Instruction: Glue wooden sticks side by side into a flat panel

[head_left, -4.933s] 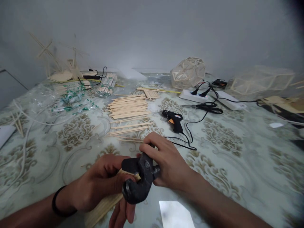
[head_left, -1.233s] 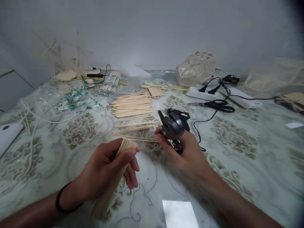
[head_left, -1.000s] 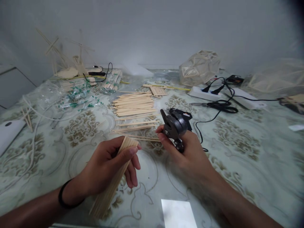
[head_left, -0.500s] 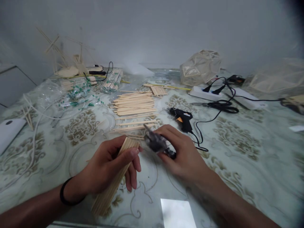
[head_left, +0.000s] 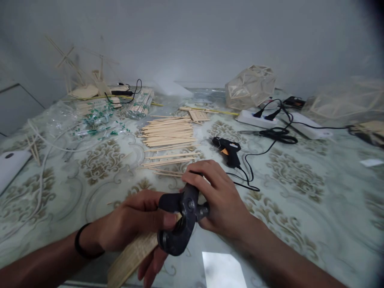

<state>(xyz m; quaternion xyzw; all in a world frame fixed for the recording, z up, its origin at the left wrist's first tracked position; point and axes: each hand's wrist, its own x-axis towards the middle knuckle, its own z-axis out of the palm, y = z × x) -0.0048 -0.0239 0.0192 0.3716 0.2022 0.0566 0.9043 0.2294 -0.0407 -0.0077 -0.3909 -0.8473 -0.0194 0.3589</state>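
Observation:
My left hand [head_left: 135, 226] is closed round a thick bundle of thin wooden sticks [head_left: 132, 256], which slants down to the lower left. My right hand [head_left: 217, 198] grips a black cutting tool [head_left: 180, 222] whose jaws sit round the bundle's upper end, just past my left thumb. A black band circles my left wrist. Behind my hands lies a loose pile of wooden sticks [head_left: 168, 134], with a few stray ones nearer me.
A black glue gun [head_left: 227, 150] lies right of the pile, its cable running to a white power strip [head_left: 255, 119]. Stick lattice models [head_left: 250, 86] stand at the back. Bags of sticks [head_left: 99, 122], white cords and a white device [head_left: 9, 164] fill the left.
My right hand swung the black tool down from beside the glue gun and set its jaws round the bundle's end. My left hand pulled the bundle nearer and lower.

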